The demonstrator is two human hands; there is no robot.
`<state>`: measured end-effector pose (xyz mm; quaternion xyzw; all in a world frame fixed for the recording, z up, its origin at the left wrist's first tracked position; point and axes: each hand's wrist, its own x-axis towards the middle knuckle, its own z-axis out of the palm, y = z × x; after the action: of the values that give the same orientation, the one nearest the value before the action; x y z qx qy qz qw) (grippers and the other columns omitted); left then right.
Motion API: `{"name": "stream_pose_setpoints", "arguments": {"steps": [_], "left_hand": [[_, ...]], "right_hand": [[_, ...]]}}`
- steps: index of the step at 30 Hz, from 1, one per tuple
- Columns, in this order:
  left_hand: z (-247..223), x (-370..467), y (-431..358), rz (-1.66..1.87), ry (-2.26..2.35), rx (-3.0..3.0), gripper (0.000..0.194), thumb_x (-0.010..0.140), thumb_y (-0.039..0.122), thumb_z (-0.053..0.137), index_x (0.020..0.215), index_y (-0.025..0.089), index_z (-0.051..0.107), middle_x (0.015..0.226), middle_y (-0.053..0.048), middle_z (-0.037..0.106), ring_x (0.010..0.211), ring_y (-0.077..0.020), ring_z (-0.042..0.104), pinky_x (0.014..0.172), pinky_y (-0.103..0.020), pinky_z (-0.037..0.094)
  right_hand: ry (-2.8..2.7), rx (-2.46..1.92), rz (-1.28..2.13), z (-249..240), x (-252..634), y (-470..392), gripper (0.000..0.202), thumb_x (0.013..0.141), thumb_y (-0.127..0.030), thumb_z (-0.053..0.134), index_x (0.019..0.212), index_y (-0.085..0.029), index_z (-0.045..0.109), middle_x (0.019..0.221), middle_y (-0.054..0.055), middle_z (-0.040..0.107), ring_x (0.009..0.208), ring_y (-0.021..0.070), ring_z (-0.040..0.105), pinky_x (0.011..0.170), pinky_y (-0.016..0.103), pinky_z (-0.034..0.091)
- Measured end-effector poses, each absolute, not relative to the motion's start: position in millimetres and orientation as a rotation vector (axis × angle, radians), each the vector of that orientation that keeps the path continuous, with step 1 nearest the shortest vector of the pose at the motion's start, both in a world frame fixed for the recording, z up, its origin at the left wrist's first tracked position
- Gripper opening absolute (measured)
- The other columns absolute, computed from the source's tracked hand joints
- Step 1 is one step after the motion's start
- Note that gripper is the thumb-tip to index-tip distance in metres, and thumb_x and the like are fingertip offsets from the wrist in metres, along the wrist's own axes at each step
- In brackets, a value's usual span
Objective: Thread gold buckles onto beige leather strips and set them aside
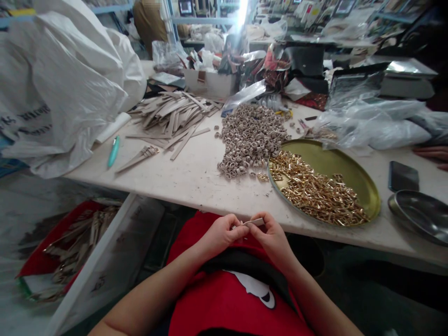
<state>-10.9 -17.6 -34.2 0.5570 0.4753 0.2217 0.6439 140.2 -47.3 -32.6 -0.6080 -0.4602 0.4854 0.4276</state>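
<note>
Close to the front of my body, my left hand [229, 231] and my right hand [271, 234] meet just short of the table's front edge. Between their pinched fingertips is a short beige strap [258, 222], one end sticking out past my right fingers. Its other end is hidden by my left fingers, so I cannot make out what else is there. Ahead of my hands lies a heap of small beige strap loops [250, 135]. Right beside the heap, gold buckles [315, 189] fill part of a round olive-gold tray [350, 168].
Flat beige straps [175, 112] are piled at left on the white table [189, 172], near a teal cutter [113, 151]. A phone [403, 176] and metal bowl [423, 214] sit right. Below left is a red bin [45, 254] of straps. Another person's hand [434, 153] rests far right.
</note>
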Motion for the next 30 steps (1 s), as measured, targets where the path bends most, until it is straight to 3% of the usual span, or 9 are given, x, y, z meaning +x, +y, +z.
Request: {"name": "stream_pose_setpoints", "arguments": {"steps": [4, 8, 10, 15, 22, 27, 30], "left_hand": [[-32, -10, -13, 0.551, 1.09, 1.259, 0.033, 0.071, 0.044, 0.061, 0.07, 0.015, 0.047, 0.055, 0.003, 0.055, 0.048, -0.0091, 0.047, 0.046, -0.019, 0.033], [-26, -10, -7, 0.546, 0.986, 1.26, 0.035, 0.076, 0.039, 0.056, 0.101, 0.016, 0.049, 0.065, 0.002, 0.057, 0.052, -0.0106, 0.05, 0.047, -0.02, 0.036], [-23, -11, -2, 0.499, 0.989, 1.328, 0.03, 0.08, 0.038, 0.05, 0.099, 0.016, 0.053, 0.063, 0.002, 0.056, 0.053, -0.0104, 0.049, 0.049, -0.021, 0.035], [-22, -9, 17, 0.583, 1.136, 1.378, 0.027, 0.082, 0.04, 0.045, 0.075, 0.016, 0.053, 0.057, 0.003, 0.052, 0.052, -0.0094, 0.044, 0.054, -0.021, 0.034], [-28, -8, 36, 0.619, 1.086, 1.175, 0.025, 0.081, 0.04, 0.046, 0.075, 0.016, 0.048, 0.052, 0.005, 0.047, 0.045, -0.0073, 0.037, 0.049, -0.02, 0.03], [-31, -9, 36, 0.666, 1.085, 1.126, 0.025, 0.079, 0.04, 0.048, 0.072, 0.016, 0.046, 0.05, 0.006, 0.045, 0.043, -0.0065, 0.035, 0.048, -0.019, 0.029], [-28, -9, 33, 0.752, 1.126, 1.149, 0.024, 0.08, 0.039, 0.047, 0.072, 0.016, 0.047, 0.051, 0.005, 0.045, 0.046, -0.007, 0.037, 0.05, -0.019, 0.031]], "right_hand": [[-1.147, -1.422, 1.304, -28, 139, -46, 0.021, 0.072, -0.04, 0.061, 0.076, -0.021, 0.054, 0.062, -0.002, 0.056, 0.056, 0.0133, 0.05, 0.053, 0.025, 0.04], [-1.334, -1.356, 1.364, -26, 153, -28, 0.026, 0.081, -0.044, 0.048, 0.086, -0.021, 0.06, 0.071, 0.002, 0.062, 0.064, 0.0164, 0.055, 0.06, 0.029, 0.043], [-1.476, -1.434, 1.181, -27, 169, -6, 0.028, 0.083, -0.043, 0.045, 0.087, -0.02, 0.06, 0.071, 0.002, 0.061, 0.065, 0.0169, 0.055, 0.061, 0.029, 0.042], [-1.841, -1.786, 0.339, -24, 202, 64, 0.019, 0.082, -0.031, 0.048, 0.084, -0.018, 0.061, 0.083, 0.007, 0.06, 0.073, 0.0195, 0.055, 0.067, 0.031, 0.039], [-2.296, -1.905, -0.021, -27, 178, 102, 0.018, 0.084, -0.024, 0.044, 0.085, -0.018, 0.061, 0.084, 0.008, 0.061, 0.075, 0.0196, 0.056, 0.062, 0.028, 0.034], [-2.264, -1.939, 0.115, -35, 176, 106, 0.015, 0.082, -0.016, 0.044, 0.079, -0.015, 0.058, 0.084, 0.011, 0.06, 0.075, 0.0206, 0.054, 0.063, 0.03, 0.033], [-2.095, -1.82, 0.458, -29, 175, 92, 0.012, 0.081, -0.02, 0.048, 0.073, -0.016, 0.055, 0.076, 0.007, 0.058, 0.071, 0.0178, 0.052, 0.063, 0.029, 0.036]]}}
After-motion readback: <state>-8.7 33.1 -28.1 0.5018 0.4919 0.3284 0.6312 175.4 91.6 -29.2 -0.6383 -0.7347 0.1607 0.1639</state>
